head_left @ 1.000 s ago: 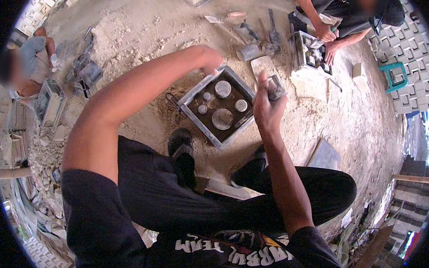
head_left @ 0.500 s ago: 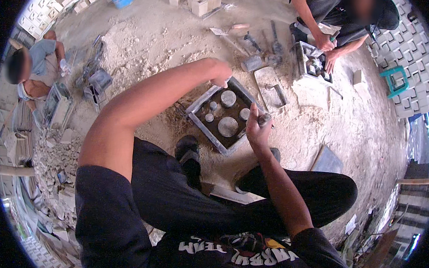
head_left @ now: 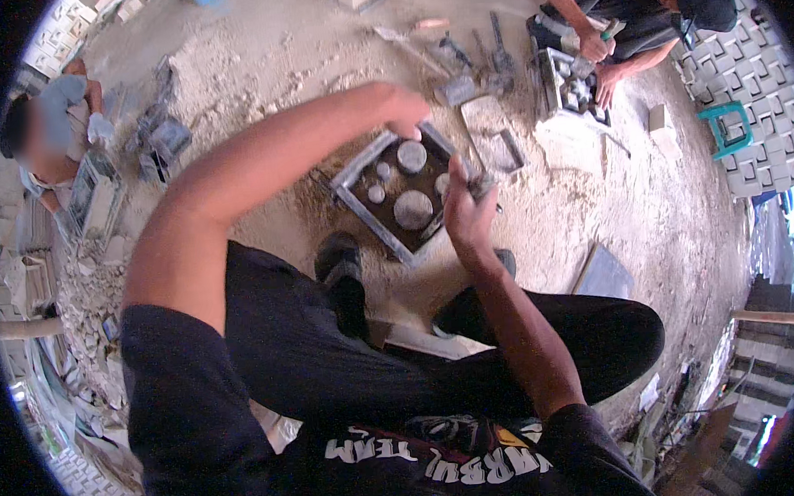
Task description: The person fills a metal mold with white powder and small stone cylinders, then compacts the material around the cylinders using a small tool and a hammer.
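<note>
A square grey mould frame (head_left: 373, 222) lies on the sandy ground in front of my feet. Dark material fills it, with several pale round discs (head_left: 412, 209) of different sizes standing in it. My left hand (head_left: 405, 117) is bent down over the frame's far edge, touching the rim; its fingers are partly hidden, so their grip does not show. At the right-hand side of the frame, my right hand (head_left: 469, 210) is closed around a greyish tool (head_left: 482, 186), its thumb pointing up and away. The tool's working end is hard to make out.
Hand tools, including a trowel (head_left: 412, 50), and a shallow metal tray (head_left: 498, 153) lie beyond the mould. A co-worker at the far right works over another mould (head_left: 570, 86); another person crouches at the left. A teal stool (head_left: 726, 130) and a dark flat plate (head_left: 601, 271) are at the right.
The whole scene has shifted slightly upward in the view. Both my hands stay at about the same places on the mould. The person at the left has moved a hand.
</note>
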`<state>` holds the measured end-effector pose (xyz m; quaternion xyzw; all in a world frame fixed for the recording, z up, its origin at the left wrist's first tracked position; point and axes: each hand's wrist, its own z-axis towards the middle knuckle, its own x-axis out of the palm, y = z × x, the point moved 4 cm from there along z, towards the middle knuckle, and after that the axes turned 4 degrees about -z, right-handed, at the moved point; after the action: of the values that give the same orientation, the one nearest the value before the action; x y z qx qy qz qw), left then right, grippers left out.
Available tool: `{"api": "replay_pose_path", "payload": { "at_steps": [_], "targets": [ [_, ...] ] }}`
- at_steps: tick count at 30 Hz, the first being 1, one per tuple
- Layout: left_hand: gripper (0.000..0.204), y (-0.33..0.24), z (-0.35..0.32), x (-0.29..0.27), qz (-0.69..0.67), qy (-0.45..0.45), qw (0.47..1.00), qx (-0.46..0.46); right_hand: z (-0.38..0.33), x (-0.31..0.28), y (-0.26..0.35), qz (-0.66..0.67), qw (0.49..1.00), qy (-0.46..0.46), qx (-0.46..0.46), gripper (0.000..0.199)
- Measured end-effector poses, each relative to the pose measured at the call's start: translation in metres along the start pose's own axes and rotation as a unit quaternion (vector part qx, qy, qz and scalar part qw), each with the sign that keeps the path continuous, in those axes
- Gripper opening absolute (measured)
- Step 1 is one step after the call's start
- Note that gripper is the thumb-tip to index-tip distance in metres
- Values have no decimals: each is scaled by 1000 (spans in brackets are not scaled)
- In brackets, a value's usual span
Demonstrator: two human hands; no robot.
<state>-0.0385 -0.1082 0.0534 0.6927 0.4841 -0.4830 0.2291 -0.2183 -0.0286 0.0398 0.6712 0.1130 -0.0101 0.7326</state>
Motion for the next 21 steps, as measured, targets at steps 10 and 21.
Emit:
{"api": "replay_pose_path", "payload": {
  "at_steps": [10, 21],
  "targets": [
    [35, -8, -3, 5, -1, 15, 1000, 0, -21, 12, 12, -16, 989, 100, -105, 44],
    [39, -2, 0, 7, 7, 39, 999, -25, -38, 19, 1, 21, 992, 120, -19, 41]
  ]
}}
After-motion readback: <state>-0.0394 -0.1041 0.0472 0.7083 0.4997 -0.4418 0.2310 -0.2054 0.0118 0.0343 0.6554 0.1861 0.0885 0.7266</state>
